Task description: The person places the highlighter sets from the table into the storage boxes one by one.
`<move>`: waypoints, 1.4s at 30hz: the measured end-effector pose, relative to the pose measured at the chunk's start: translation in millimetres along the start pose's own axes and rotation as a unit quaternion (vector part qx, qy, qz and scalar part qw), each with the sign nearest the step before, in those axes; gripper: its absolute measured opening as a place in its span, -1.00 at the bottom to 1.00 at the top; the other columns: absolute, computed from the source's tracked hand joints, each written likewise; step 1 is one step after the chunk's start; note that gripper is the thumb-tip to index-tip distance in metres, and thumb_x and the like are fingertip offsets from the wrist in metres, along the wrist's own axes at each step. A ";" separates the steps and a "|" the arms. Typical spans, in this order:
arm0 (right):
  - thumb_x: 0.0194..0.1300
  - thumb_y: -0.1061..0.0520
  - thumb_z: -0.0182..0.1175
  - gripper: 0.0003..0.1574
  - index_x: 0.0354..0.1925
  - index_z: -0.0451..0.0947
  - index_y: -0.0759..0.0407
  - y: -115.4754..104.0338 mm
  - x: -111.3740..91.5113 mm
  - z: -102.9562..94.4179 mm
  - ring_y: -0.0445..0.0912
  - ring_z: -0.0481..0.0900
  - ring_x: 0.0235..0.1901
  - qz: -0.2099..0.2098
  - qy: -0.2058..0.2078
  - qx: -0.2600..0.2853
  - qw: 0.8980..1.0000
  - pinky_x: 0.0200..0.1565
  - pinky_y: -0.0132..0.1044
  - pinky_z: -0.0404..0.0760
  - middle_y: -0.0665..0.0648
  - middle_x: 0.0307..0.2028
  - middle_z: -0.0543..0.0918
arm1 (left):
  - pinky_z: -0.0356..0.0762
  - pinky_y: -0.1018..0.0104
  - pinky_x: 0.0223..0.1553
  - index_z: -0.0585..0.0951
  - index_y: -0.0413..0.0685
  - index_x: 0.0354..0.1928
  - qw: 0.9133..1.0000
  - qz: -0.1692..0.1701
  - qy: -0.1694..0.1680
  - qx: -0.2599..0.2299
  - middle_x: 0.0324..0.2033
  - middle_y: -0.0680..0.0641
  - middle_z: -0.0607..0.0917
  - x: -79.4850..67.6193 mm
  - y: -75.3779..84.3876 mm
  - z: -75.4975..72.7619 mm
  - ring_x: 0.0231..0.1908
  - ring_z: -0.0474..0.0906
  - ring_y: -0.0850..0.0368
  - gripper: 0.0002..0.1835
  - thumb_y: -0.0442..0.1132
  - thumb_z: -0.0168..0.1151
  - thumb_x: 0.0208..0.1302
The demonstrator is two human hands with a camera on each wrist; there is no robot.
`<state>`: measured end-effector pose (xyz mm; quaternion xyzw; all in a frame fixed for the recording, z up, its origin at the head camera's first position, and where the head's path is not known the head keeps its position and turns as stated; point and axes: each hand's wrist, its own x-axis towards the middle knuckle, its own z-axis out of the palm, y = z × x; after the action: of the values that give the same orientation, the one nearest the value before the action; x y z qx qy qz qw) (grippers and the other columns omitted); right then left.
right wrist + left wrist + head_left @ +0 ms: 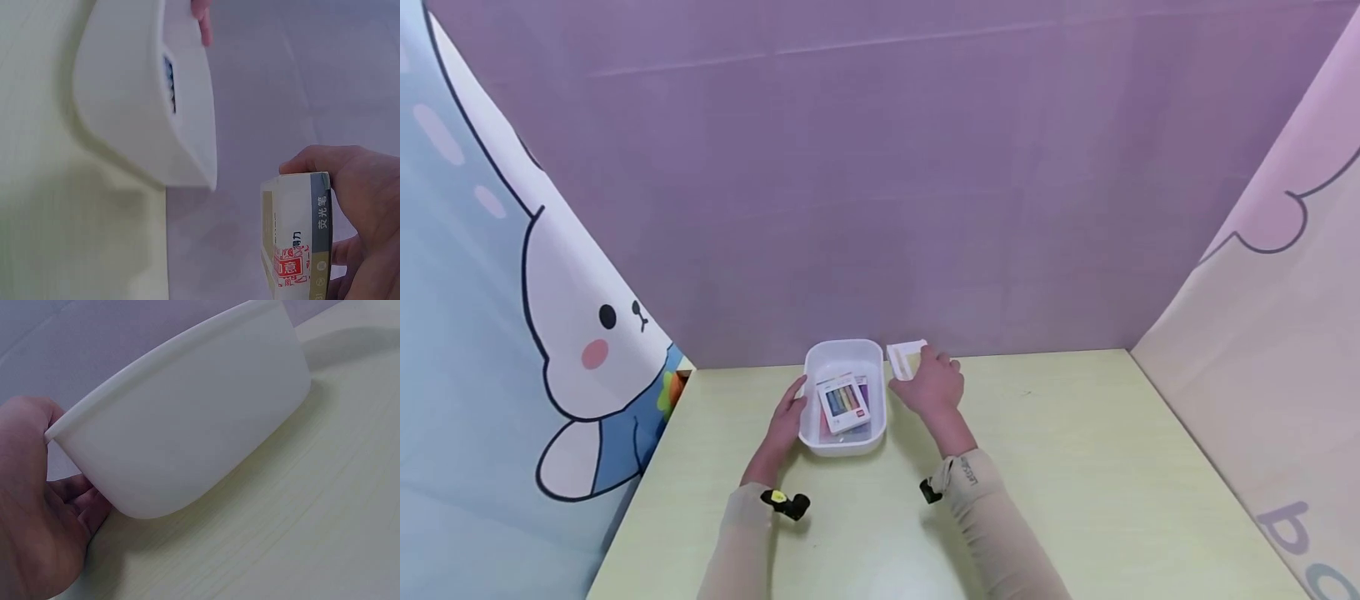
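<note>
My left hand (784, 427) grips the left rim of a white plastic bin (842, 451), thumb over the edge and fingers under it, as the left wrist view shows on the bin's wall (187, 419). Inside lies a small white box (844, 403) printed with a row of coloured sticks, on top of other flat pinkish and purple packs that it partly hides. To the right of the bin, my right hand (934, 387) holds a highlighter box (294, 231), white with grey and gold edges and a red stamp. This box is apart from the bin.
The pale wooden table (1075, 475) ends at a purple backdrop (925, 183) just behind the bin. Printed cloth panels, one with a rabbit (587, 333), stand on the left and right. A black wrist camera (790, 505) sits on the left sleeve.
</note>
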<state>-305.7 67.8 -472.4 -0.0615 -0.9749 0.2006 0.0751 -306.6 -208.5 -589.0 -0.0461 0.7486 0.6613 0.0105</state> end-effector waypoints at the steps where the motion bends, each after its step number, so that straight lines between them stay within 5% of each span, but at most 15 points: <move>1: -0.07 -0.41 0.33 0.18 0.35 0.26 0.20 -4.5 -1.0 0.3 0.22 0.40 0.05 -0.001 -0.003 -0.001 1.000 -0.06 0.03 0.50 0.35 0.07 0.49 | 0.34 -0.06 0.19 0.19 0.25 0.48 1.000 0.000 0.001 0.001 0.38 -0.27 0.26 -0.2 -0.3 0.1 0.23 0.34 -0.22 -0.49 -0.14 -0.16 0.54; 16: -0.06 -0.42 0.33 0.16 0.35 0.28 0.15 -67.1 -16.4 -2.1 0.14 0.42 0.06 -0.021 -0.028 -0.001 0.999 -0.02 -0.03 0.49 0.27 0.07 0.50 | 0.26 -0.12 0.24 0.16 0.23 0.50 1.000 -0.012 -0.008 0.005 0.40 -0.28 0.21 0.1 2.7 0.0 0.28 0.27 -0.25 -0.48 -0.16 -0.19 0.55; 42: -0.14 -0.49 0.33 0.11 0.26 0.38 0.09 -101.5 -26.4 24.1 0.12 0.42 0.04 -0.059 -0.031 -0.020 0.998 -0.07 -0.04 0.50 0.21 0.04 0.51 | 0.38 -0.02 0.15 0.17 0.23 0.49 1.000 -0.003 -0.010 -0.012 0.31 -0.35 0.33 -3.2 2.7 0.5 0.18 0.38 -0.23 -0.48 -0.13 -0.18 0.55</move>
<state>-293.0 -38.0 -456.9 0.0006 -0.9825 0.1778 0.0555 -303.7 -207.6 -586.2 -0.0424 0.7403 0.6706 0.0193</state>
